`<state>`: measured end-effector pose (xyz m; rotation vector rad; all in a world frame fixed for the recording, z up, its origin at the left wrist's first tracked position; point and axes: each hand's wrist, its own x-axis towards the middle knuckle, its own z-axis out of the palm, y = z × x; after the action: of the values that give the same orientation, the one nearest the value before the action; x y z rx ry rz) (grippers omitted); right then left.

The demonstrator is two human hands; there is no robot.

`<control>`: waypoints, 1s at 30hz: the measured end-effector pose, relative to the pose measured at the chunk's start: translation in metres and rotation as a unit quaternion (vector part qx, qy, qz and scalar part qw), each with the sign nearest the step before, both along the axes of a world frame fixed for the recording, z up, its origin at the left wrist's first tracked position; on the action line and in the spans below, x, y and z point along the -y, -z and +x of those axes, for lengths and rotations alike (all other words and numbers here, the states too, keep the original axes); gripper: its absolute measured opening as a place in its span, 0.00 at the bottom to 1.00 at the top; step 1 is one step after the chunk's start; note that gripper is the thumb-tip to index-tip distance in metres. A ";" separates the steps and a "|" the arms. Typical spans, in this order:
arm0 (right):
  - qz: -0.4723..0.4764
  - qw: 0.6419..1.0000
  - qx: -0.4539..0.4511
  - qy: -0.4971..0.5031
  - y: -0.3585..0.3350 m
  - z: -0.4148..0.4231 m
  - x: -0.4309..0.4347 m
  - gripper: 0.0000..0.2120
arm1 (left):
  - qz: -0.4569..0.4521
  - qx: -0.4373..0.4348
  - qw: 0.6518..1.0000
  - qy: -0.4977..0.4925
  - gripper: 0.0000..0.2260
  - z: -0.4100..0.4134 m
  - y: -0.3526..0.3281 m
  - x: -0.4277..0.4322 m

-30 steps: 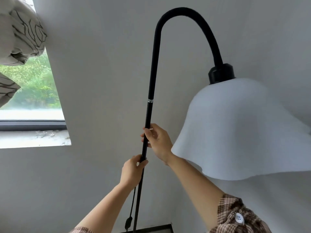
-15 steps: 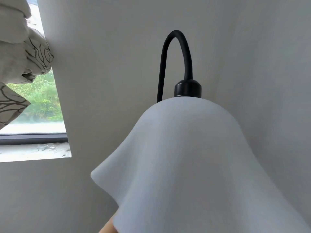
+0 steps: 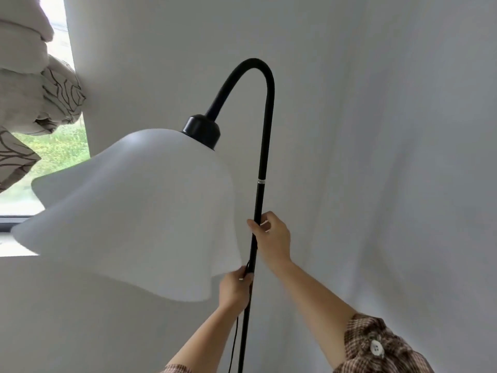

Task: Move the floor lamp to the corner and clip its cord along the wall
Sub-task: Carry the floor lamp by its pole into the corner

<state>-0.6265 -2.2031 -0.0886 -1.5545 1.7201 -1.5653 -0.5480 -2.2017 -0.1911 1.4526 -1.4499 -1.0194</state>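
Note:
The floor lamp has a thin black pole [image 3: 260, 200] that curves over at the top into a black socket and a wide white wavy shade [image 3: 139, 211], which hangs to the pole's left. My right hand [image 3: 273, 236] grips the pole just below its silver joint. My left hand [image 3: 235, 288] holds the pole lower down, partly behind the shade's edge. The black cord [image 3: 234, 343] hangs beside the pole below my left hand. The lamp's base is out of view.
White walls [image 3: 390, 130] meet in a corner right behind the lamp. A window [image 3: 61, 146] with a dark frame and a tied-back patterned curtain [image 3: 32, 98] is at the left.
The lamp has turned on its pole: the shade swung from the right side, across my view, to the left of the pole. Both hands kept hold of the pole.

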 end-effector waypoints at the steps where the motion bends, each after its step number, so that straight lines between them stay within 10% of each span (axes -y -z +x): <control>1: -0.004 1.000 0.002 0.003 0.000 -0.002 0.001 0.12 | -0.008 0.000 1.000 0.007 0.06 -0.001 -0.001 -0.001; 30: 0.077 0.983 -0.079 -0.144 -0.014 -0.052 -0.004 0.10 | -0.002 0.006 0.996 0.085 0.08 -0.010 0.010 0.005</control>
<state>-0.6789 -2.1995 -0.0745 -1.7937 1.5656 -1.1695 -0.5576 -2.2072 -0.2007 1.3515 -1.6044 -1.1115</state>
